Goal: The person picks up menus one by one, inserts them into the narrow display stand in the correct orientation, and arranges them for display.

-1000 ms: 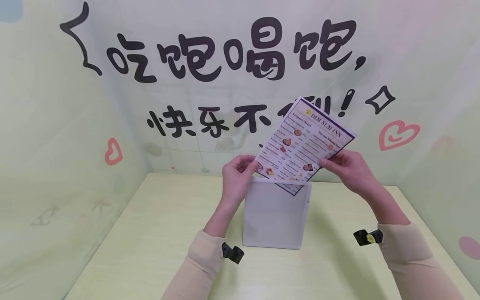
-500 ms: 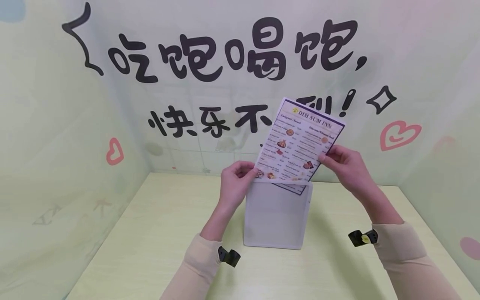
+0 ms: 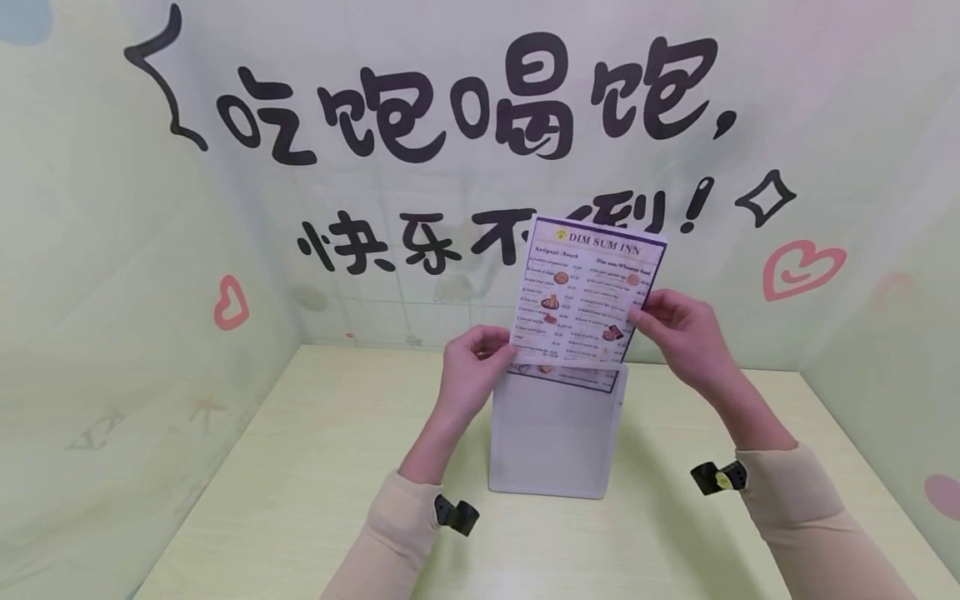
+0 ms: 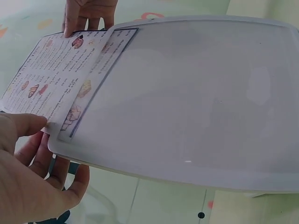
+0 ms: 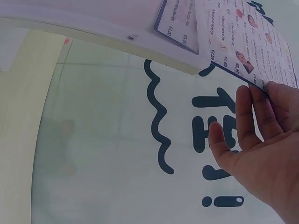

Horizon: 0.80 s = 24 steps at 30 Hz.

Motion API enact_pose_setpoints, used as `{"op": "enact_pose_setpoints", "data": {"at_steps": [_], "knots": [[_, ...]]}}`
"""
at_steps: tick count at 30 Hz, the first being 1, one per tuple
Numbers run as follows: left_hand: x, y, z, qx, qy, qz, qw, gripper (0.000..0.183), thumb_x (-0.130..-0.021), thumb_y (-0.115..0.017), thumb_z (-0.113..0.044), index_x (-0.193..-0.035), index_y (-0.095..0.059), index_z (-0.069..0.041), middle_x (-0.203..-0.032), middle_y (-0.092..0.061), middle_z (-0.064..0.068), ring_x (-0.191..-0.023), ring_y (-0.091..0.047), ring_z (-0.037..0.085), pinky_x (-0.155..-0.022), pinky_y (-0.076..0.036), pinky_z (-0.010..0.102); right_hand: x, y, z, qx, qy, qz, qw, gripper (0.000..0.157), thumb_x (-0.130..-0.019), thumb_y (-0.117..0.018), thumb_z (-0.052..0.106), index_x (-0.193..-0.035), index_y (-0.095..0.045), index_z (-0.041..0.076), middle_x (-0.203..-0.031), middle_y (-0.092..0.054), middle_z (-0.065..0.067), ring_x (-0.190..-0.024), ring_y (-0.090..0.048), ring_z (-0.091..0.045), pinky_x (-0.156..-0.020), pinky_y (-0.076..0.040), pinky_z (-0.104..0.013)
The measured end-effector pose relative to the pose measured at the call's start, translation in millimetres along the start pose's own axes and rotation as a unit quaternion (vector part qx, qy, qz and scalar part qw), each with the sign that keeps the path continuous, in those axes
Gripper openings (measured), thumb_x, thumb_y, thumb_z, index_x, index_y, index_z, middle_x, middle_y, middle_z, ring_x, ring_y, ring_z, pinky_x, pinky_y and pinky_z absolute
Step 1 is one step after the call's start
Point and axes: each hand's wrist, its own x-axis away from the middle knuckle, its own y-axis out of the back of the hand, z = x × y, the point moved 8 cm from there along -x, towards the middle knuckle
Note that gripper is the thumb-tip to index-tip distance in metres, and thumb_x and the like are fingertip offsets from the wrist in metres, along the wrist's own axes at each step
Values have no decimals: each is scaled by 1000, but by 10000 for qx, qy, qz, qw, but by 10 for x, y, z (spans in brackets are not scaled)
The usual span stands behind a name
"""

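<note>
A printed menu sheet (image 3: 585,292) headed "DIM SUM INN" stands partly inside a clear-fronted sign holder (image 3: 555,442) with a pale rim. Its lower strip shows through the holder's front; the rest sticks out above, tilted slightly. My left hand (image 3: 472,371) pinches the sheet's left edge just above the holder's top corner. On the other side my right hand (image 3: 686,337) pinches the right edge, higher up. In the left wrist view the left thumb lies on the face of the menu sheet (image 4: 51,70). The right wrist view has the right fingers behind the sheet.
The holder stands upright on a pale wooden table (image 3: 315,467). Behind it hangs a printed backdrop (image 3: 405,183) with large black characters and pink hearts; similar cloth walls flank both sides. A black camera is strapped at each wrist.
The menu sheet has turned from a strong slant to nearly upright and slid lower into the holder. My right hand has moved slightly left and down with it.
</note>
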Motion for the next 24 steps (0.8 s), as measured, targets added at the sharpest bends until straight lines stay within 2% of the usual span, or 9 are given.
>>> {"op": "enact_pose_setpoints", "data": {"at_steps": [6, 10, 15, 17, 20, 24], "knots": [[5, -17, -32, -60, -127, -52, 9999, 22, -93, -72, -4, -115, -71, 1, -98, -73, 12, -91, -69, 24, -84, -59, 35, 15, -62, -7, 80, 33, 167, 9998, 23, -103, -62, 10, -113, -66, -11, -107, -72, -24, -90, -69, -3, -86, -52, -14], [12, -32, -72, -100, -193, -109, 9997, 28, -95, -70, -3, -123, -69, -1, -98, -73, 12, -91, -69, 24, -83, -59, 35, 30, -91, -20, 120, -48, 291, 9995, 25, -104, -61, 13, -116, -66, -9, -111, -72, -24, -93, -70, -3, -88, -52, -14], [15, -43, -83, -96, -96, -140, 9998, 26, -97, -68, -4, -123, -69, 0, -99, -73, 11, -91, -68, 24, -83, -59, 35, 46, -124, -47, 223, -162, 394, 9988, 26, -105, -61, 14, -117, -66, -8, -113, -72, -22, -98, -71, -9, -91, -51, -16], [14, -47, -80, -69, -47, -137, 9999, 26, -98, -67, -5, -123, -69, 0, -100, -73, 12, -92, -68, 24, -83, -59, 35, 54, -137, -60, 262, -206, 424, 9985, 26, -105, -61, 15, -117, -66, -8, -113, -72, -21, -101, -72, -16, -94, -52, -19], [13, -54, -74, -41, 10, -128, 9999, 26, -98, -67, -5, -123, -68, -1, -103, -72, 11, -93, -67, 24, -83, -58, 35, 64, -156, -83, 292, -266, 469, 9981, 27, -105, -61, 16, -118, -66, -7, -115, -72, -21, -107, -71, -28, -99, -53, -30], [12, -62, -74, -56, 6, -100, 9999, 24, -98, -66, -3, -122, -69, 0, -104, -72, 11, -95, -66, 24, -84, -58, 36, 78, -174, -105, 285, -302, 507, 9979, 27, -105, -60, 16, -119, -65, -7, -116, -72, -21, -110, -70, -33, -104, -51, -46]]}}
